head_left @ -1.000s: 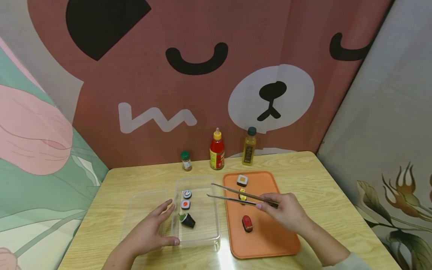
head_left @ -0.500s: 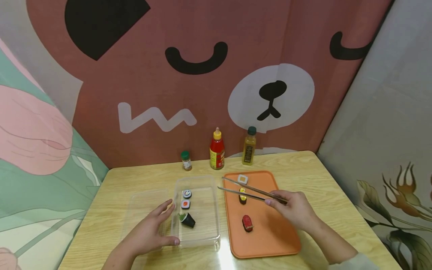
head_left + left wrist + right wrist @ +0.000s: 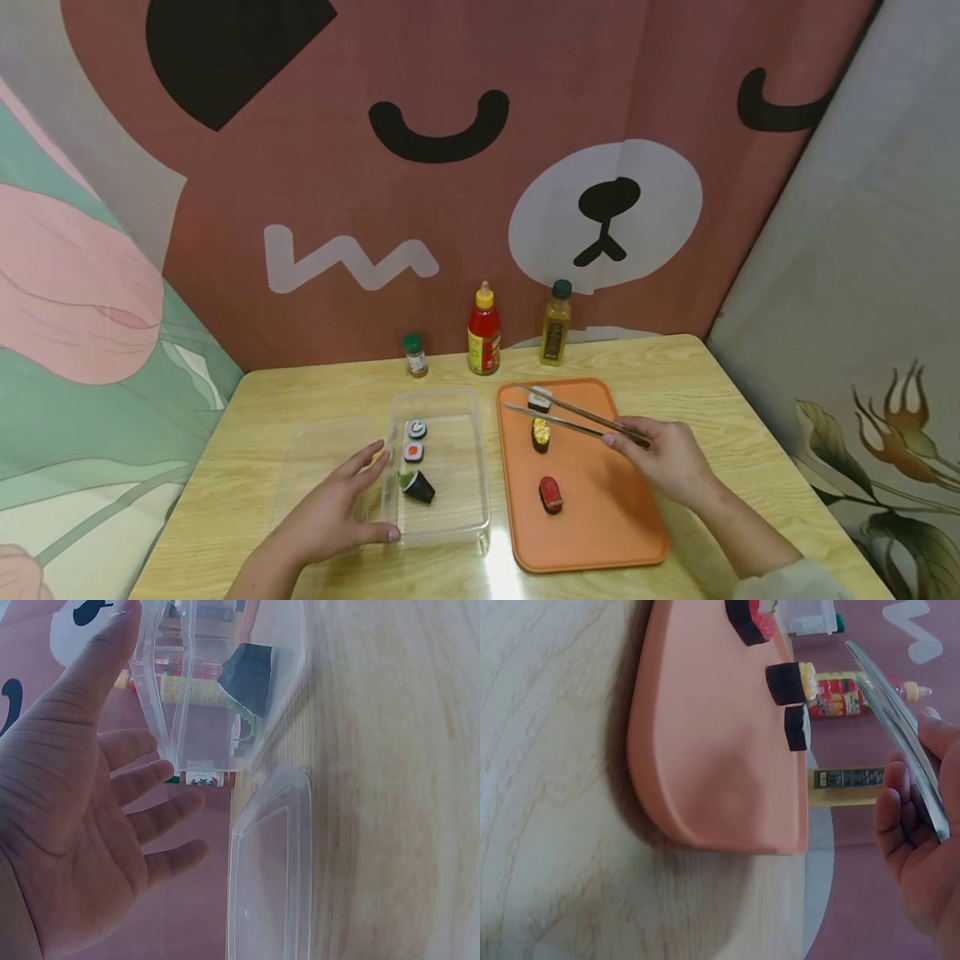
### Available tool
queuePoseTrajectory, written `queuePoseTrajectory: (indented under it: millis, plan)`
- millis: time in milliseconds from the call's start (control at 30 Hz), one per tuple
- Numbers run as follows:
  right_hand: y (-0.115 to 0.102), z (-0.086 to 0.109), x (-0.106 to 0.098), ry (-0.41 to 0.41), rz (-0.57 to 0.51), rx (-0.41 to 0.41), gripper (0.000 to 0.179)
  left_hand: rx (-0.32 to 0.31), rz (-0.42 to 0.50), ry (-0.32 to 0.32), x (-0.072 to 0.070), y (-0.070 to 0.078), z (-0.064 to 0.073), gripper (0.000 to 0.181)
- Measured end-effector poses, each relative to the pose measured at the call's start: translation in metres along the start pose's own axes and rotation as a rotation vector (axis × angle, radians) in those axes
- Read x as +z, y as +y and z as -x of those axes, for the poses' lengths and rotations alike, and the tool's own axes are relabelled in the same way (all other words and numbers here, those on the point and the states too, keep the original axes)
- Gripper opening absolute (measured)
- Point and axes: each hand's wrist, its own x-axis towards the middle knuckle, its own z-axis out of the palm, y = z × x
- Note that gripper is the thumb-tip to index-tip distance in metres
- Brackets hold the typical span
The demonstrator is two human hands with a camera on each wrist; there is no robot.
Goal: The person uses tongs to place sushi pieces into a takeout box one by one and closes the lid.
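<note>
My right hand (image 3: 671,462) holds metal tongs (image 3: 592,417), their two tips apart with nothing between them. The tongs hang over the back of an orange tray (image 3: 592,525), overlapping a white-topped sushi roll (image 3: 537,405) in the head view. In front of that roll stand a yellow-topped sushi (image 3: 541,436) and a red-topped sushi (image 3: 551,493). My left hand (image 3: 333,512), fingers spread, is at the left side of a clear plastic box (image 3: 457,467). In the box sit two small sushi rolls (image 3: 413,452) and a dark cone-shaped hand roll (image 3: 251,679).
A clear lid (image 3: 262,885) lies on the wooden table left of the box, partly behind my left hand. Along the back edge stand a green-capped spice jar (image 3: 416,358), a red sauce bottle (image 3: 483,340) and an oil bottle (image 3: 555,333). A printed curtain hangs behind.
My right hand has moved right with the tongs, whose tips went from over the box's right edge to over the tray's back left. The left hand stays put.
</note>
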Motion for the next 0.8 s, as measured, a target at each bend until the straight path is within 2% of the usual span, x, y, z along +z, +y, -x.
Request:
queuePoseTrajectory:
  millis: [200,800]
  plan:
    - [0.010,-0.001,0.000,-0.004,0.010,0.060,0.048,-0.006,0.003,-0.001,-0.001,0.001,0.000,0.111]
    - [0.039,-0.002,0.001,0.021,0.055,0.055,0.042,-0.012,0.001,0.001,0.000,0.000,-0.001,0.112]
